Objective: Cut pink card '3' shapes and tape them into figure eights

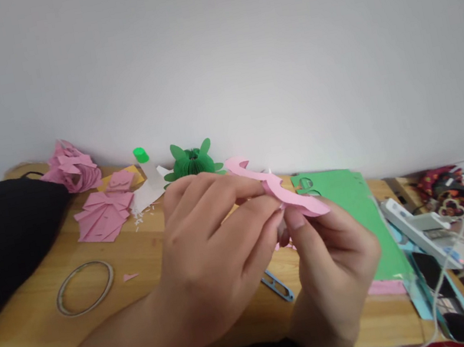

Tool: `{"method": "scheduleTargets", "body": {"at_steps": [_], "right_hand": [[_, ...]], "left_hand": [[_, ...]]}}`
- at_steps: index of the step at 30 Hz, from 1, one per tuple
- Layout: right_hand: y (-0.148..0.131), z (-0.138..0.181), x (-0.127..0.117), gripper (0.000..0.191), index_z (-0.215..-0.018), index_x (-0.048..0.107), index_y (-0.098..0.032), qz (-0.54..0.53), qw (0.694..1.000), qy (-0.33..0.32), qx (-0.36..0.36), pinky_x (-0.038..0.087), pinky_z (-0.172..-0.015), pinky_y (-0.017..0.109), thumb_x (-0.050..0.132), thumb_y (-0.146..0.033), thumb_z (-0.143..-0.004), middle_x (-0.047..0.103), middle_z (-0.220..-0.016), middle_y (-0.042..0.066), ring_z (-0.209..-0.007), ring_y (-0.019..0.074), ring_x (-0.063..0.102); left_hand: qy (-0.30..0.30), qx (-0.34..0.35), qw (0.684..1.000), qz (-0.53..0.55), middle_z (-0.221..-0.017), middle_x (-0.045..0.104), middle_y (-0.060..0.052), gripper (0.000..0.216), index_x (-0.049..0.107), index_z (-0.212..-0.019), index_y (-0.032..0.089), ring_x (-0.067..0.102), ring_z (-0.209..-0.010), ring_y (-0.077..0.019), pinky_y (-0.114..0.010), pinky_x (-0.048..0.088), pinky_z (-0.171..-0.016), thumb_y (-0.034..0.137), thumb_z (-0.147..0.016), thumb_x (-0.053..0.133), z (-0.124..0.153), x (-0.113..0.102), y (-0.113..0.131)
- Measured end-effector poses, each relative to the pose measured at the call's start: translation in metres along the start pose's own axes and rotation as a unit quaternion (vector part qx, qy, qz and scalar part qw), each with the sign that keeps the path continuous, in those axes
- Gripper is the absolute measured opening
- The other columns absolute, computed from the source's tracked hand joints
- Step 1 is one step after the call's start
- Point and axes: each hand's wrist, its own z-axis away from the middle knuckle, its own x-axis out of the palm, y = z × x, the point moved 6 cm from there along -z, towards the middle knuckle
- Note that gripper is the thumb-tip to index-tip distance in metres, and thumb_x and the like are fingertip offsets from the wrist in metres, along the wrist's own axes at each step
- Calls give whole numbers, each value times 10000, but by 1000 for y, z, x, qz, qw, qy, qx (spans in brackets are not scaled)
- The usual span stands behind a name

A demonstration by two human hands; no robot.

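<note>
Between both hands, raised above the table, is a wavy-edged pink paper cutout (282, 188). My left hand (217, 242) is closed, its fingertips pressed to the middle of the paper. My right hand (332, 257) pinches the lower right part, the thumb lying along its edge. The fingers hide part of the paper's underside. Behind my left hand stands a green folded-paper figure (193, 161) with leaf-like pieces. Below the hands a grey-blue slotted tool (277, 285) lies on the table, its other end covered by my left hand.
Pink folded papers (104, 214), a pink paper bundle (71, 166) and a green-capped glue stick (146, 163) sit at the back left. A ring-shaped bangle (85, 288) lies nearer. At right are green sheets (356, 217), a white power strip (420, 233) with cables, and a dark phone-like object (431, 273).
</note>
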Motion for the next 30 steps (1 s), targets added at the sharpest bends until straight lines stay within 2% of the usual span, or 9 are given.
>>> {"method": "scheduleTargets", "body": {"at_steps": [6, 11, 17, 24, 30], "right_hand": [[0, 0, 0, 131, -854, 700, -221, 8, 1000, 0, 0, 464, -496, 244, 595, -167, -911, 627, -663, -34, -553, 108, 551], [0, 0, 1, 148, -844, 701, -221, -2, 1000, -1, 7, 466, -494, 247, 586, -156, -912, 613, -647, -33, -552, 111, 546], [1, 0, 1, 155, -845, 701, -219, -5, 1000, -2, 18, 470, -496, 256, 573, -166, -916, 612, -644, -27, -557, 118, 546], [1, 0, 1, 142, -845, 705, -212, -25, 999, 2, 21, 461, -507, 254, 588, -157, -905, 612, -637, -30, -554, 115, 543], [2, -1, 1, 136, -846, 706, -204, -14, 1000, 1, 24, 462, -494, 254, 588, -185, -911, 624, -644, -20, -551, 118, 548]], "left_hand": [[2, 5, 1000, 11, -950, 736, -2, 71, 683, -904, 200, 660, -871, -159, -373, 454, -791, 144, -904, 639, 1, 2, 1], [32, -1, 999, 28, -955, 747, -29, 124, 699, -896, 183, 672, -876, -190, -398, 449, -799, 76, -881, 637, 1, 0, 0], [2, 11, 1000, 9, -969, 753, -5, 101, 683, -910, 225, 690, -901, -198, -393, 451, -798, 136, -893, 638, 0, -1, 0], [13, -6, 1000, 10, -972, 758, 4, 142, 669, -858, 238, 693, -895, -193, -407, 468, -845, 128, -912, 598, 1, -1, -1], [-39, 17, 999, 7, -1002, 755, 36, 112, 674, -883, 255, 697, -906, -178, -390, 480, -868, 150, -892, 637, 0, -1, 0]]}}
